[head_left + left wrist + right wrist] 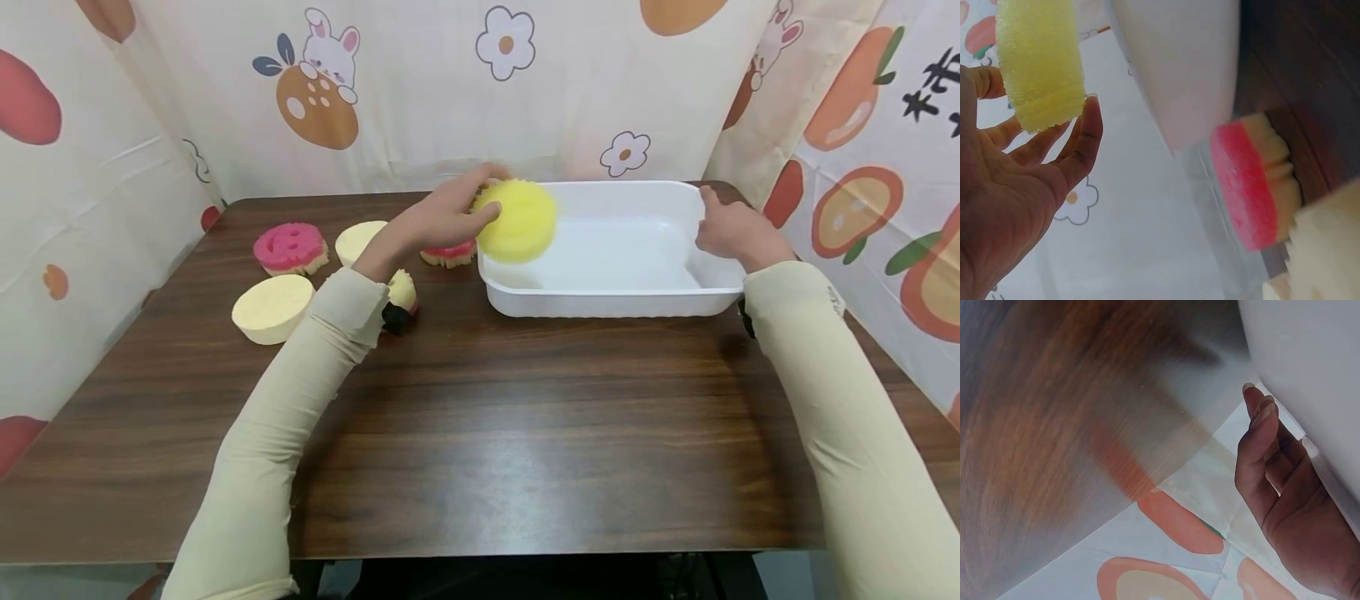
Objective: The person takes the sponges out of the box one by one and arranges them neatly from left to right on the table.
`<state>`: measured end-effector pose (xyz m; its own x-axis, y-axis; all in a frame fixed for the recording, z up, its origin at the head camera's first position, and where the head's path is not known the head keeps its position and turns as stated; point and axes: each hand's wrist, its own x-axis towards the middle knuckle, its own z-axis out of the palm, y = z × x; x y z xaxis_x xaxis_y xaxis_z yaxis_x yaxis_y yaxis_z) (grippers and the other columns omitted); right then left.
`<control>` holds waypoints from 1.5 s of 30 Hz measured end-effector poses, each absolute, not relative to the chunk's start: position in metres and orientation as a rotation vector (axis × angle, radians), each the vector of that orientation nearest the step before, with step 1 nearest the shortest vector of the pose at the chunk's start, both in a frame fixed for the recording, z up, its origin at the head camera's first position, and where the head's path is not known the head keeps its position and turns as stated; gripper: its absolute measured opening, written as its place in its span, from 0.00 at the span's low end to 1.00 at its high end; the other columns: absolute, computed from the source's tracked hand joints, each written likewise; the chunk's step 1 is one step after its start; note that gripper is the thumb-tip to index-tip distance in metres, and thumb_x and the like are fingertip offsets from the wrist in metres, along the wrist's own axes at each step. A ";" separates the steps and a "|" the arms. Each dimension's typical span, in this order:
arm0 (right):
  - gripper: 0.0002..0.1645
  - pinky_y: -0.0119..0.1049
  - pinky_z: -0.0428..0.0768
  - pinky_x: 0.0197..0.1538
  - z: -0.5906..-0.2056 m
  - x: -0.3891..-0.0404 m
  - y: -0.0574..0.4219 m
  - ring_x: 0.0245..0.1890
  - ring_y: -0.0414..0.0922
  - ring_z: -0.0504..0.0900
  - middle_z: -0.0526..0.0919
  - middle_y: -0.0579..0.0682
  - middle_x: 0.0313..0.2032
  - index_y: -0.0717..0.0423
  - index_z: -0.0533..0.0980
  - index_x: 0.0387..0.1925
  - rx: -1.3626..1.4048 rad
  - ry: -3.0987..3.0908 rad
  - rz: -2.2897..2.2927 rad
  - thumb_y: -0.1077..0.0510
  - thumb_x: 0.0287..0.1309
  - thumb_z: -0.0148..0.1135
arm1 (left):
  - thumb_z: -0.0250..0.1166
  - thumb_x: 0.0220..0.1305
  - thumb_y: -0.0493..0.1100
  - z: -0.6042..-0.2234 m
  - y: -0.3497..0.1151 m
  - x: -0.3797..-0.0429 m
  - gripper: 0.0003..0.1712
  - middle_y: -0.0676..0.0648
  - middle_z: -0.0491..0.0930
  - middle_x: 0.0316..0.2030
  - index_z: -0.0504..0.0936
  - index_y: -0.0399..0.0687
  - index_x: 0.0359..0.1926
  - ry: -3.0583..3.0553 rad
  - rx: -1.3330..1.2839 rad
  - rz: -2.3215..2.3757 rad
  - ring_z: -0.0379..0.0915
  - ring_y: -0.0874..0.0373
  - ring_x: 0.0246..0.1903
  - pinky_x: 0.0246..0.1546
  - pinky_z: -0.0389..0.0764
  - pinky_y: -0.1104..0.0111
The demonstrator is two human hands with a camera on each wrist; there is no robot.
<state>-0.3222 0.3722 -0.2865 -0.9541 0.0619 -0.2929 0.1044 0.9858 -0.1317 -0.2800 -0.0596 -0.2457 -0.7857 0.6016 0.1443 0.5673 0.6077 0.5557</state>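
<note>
My left hand [450, 212] grips a round yellow sponge [525, 221] by its edge, holding it up over the left end of a white plastic tub [615, 304]. In the left wrist view the thumb and fingertips clasp the yellow sponge [1041, 62], which is seen edge-on. At the tub's right end, my right hand [731, 227] holds the rim. Its bent fingers lie along the outside of the tub wall [1310, 362] in the right wrist view. Just left of the tub, below the left hand, lies a pink-topped sponge [450, 255], also visible in the left wrist view [1247, 187].
Further left on the brown wooden table [525, 433] lie a pink sponge with cut-out holes [290, 247] and two cream sponges [273, 310] [358, 238]. Another cream-and-pink sponge [402, 290] is partly hidden by the left wrist. Printed curtains [427, 100] stand behind and at both sides.
</note>
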 end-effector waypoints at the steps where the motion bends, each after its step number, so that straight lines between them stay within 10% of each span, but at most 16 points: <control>1: 0.51 0.70 0.68 0.59 -0.286 -0.322 0.373 0.55 0.70 0.66 0.56 0.80 0.66 0.54 0.22 0.76 0.123 2.839 -0.211 0.51 0.71 0.43 | 0.48 0.73 0.50 -0.246 -0.062 -0.280 0.28 0.44 0.69 0.67 0.61 0.53 0.71 2.768 1.002 0.928 0.66 0.52 0.64 0.68 0.67 0.58; 45: 0.52 0.69 0.70 0.58 -0.286 -0.324 0.372 0.52 0.68 0.69 0.60 0.79 0.62 0.54 0.20 0.75 0.115 2.832 -0.216 0.52 0.71 0.44 | 0.48 0.71 0.45 -0.263 -0.140 -0.270 0.25 0.41 0.70 0.60 0.63 0.52 0.67 2.737 0.843 0.899 0.66 0.48 0.56 0.62 0.68 0.54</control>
<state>-0.3243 0.3717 -0.2861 -0.9523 0.0567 -0.2998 0.1014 0.9855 -0.1358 -0.2703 -0.1396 -0.2630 -0.8332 0.5514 0.0408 0.4682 0.6643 0.5826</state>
